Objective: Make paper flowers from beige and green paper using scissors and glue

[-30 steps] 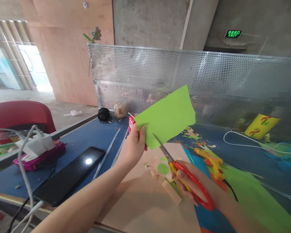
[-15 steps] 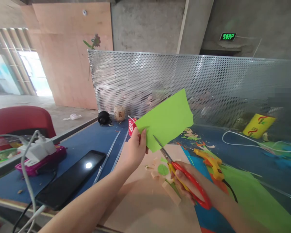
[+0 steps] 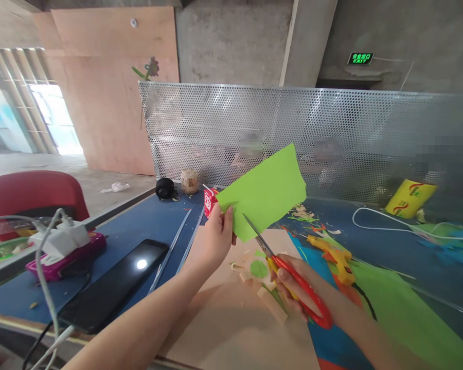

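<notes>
1. Your left hand [image 3: 212,239], at the centre of the frame, is closed in a pinch on the lower left corner of the green paper [image 3: 264,192]. You hold the sheet up off the table and tilted, which leaves its lower edge free for the blades.
2. Your right hand [image 3: 293,288], lower right of centre, is wrapped through the red handles of the scissors [image 3: 289,277]. The blades are nearly closed and point up and left, with the tips at the paper's bottom edge, so the cut enters from below.
3. Below both hands lies a tan sheet [image 3: 231,329] with a green disc [image 3: 259,268] and pale offcuts on it, where trimmings fall.
4. Just right of the scissors a yellow glue gun [image 3: 334,257] lies on the blue table [image 3: 146,221], within reach but apart from the cutting.
5. At lower left a dark phone [image 3: 116,282] lies flat, and a white charger [image 3: 59,239] sits on a purple case, well apart from the scraps.
6. A perforated metal screen [image 3: 332,133] stands across the upper half of the frame behind the table.
</notes>
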Available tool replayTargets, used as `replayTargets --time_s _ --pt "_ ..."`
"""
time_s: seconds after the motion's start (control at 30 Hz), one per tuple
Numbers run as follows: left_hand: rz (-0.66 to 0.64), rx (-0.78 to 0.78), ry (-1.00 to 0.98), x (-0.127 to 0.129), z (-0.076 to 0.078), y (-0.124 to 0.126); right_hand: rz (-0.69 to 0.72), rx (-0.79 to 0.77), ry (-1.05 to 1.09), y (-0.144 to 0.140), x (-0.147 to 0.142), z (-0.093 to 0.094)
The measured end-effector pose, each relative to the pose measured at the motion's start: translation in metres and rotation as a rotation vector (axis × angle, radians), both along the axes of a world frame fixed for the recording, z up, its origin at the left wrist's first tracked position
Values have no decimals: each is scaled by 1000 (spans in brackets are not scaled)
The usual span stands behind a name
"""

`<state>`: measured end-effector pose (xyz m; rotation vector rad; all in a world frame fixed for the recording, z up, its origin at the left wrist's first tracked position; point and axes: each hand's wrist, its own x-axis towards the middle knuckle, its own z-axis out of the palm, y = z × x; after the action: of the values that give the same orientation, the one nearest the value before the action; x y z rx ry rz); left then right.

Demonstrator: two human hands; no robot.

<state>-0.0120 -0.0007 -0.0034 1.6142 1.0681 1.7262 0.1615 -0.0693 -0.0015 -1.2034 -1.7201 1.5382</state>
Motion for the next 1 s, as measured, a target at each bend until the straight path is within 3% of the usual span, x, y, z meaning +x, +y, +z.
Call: replayTargets --time_s 0.33,1.0 --pt "2 -13 17 2 3 -3 -54 -59 -32 3 -3 0" --pt "-39 -42 61 6 5 -11 -84 -3 -24 5 -1 -8"
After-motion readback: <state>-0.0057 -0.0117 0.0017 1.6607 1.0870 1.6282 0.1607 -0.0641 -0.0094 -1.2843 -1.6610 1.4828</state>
